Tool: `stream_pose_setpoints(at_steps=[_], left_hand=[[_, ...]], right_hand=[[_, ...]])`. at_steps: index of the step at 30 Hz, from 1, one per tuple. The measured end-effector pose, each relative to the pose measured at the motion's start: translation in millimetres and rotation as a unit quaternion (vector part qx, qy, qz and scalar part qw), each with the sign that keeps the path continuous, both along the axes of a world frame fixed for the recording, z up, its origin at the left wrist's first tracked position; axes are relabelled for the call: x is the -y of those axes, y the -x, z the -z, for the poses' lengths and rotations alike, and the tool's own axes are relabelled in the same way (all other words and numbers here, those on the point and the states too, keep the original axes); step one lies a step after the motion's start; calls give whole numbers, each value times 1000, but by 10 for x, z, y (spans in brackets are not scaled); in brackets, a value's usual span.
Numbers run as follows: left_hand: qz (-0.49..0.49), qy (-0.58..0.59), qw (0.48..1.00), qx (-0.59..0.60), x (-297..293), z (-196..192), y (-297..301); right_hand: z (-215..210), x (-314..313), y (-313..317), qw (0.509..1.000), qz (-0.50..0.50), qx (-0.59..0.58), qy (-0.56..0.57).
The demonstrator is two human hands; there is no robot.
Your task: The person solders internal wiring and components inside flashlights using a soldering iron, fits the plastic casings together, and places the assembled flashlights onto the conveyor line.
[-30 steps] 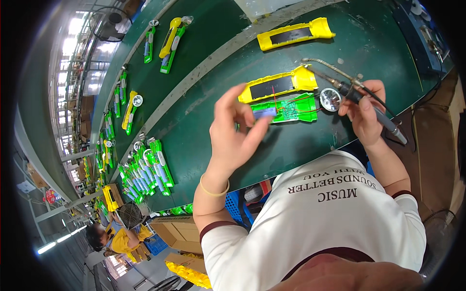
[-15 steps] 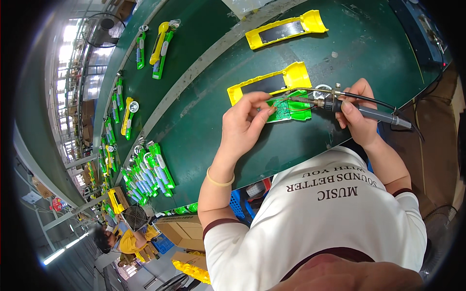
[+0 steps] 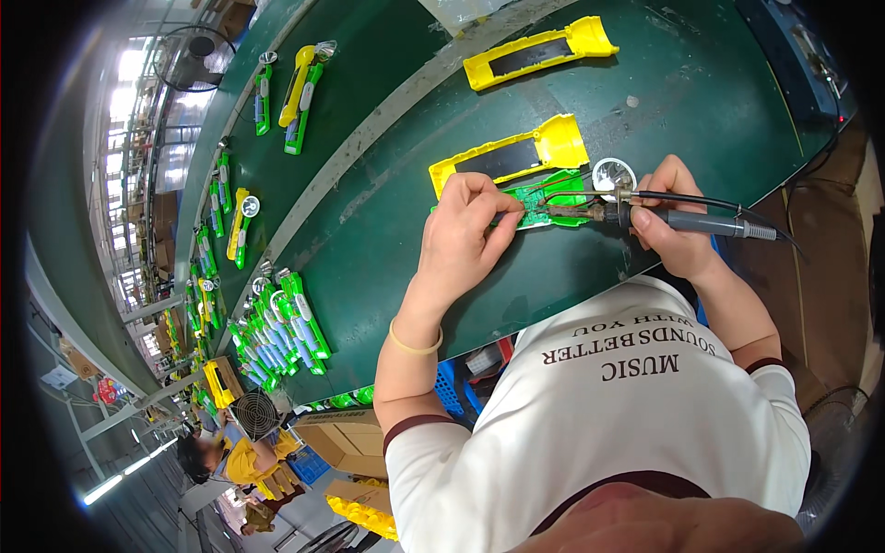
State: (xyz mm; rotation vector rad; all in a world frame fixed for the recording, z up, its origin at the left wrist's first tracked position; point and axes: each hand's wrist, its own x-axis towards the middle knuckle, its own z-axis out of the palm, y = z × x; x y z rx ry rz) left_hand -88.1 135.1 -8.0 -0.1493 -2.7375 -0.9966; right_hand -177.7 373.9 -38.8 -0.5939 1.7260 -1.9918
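Note:
My right hand (image 3: 671,241) grips a grey-handled soldering iron (image 3: 705,223), with a thin black feed tube (image 3: 691,197) running along it. The iron's tip reaches a green circuit board (image 3: 532,199) lying in a green flashlight casing (image 3: 573,187). My left hand (image 3: 464,238) is pinched closed at the board's left end; what its fingertips hold is hidden. Thin wires run over the board. Beside the casing's right end is a round silver reflector (image 3: 613,173). A yellow casing half (image 3: 560,143) with a dark panel lies just behind the board.
Another yellow casing half (image 3: 590,39) lies farther back on the green table (image 3: 396,203). Several green flashlight assemblies (image 3: 295,318) are piled at the left, with more along the far belt. A blue-grey device (image 3: 793,55) stands at the right. A co-worker in yellow (image 3: 244,459) is at lower left.
The iron has turned flatter and its tip has come down onto the board. My left fingers have shifted slightly at the board's left end. The reflector shows more fully.

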Motion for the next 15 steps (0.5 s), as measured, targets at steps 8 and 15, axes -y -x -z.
stream_pose_setpoints(at_steps=[8,15], left_hand=[[11,19,1000,-4,-22,-22,37],[-2,25,1000,0,-51,-40,45]], right_hand=[[-16,5,44,999,-11,-23,-48],[-80,-12,68,999,-19,14,28]])
